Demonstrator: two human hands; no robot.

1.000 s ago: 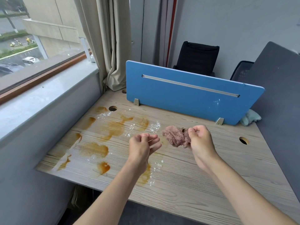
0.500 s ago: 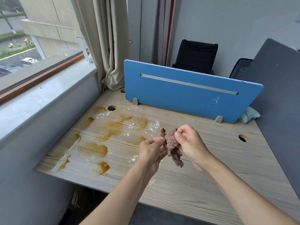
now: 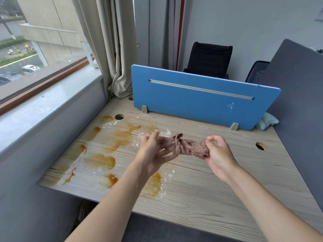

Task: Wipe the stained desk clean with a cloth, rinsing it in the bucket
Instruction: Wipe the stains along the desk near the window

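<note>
Left hand (image 3: 153, 152) pinches the left end of the cloth (image 3: 185, 145) between thumb and raised fingers. Right hand (image 3: 218, 154) has its fingers curled round the right end. Both hands are up off the desk (image 3: 236, 189), so the cloth hangs in the air between them, not on the wood.

Cloth: brown, crumpled, pulled out into a loose band. Long axis runs left to right, hand to hand, roughly parallel to the blue divider (image 3: 201, 105) behind it. The middle bunches upward; it is neither flat nor folded into a pad.

Stains (image 3: 120, 138): orange-brown patches spread over the left part of the desk, on the window side. They lie left of the cloth and below it. One patch sits just beside the left forearm.

Judgement: the left hand is nearer the stained area, so a wipe would have to go down and leftward from where the cloth is held. Opening out the cloth looks like the step in hand; wiping not yet begun.

Bucket: not in view. A pale teal rag (image 3: 267, 121) lies at the divider's right end, well apart from both hands.
</note>
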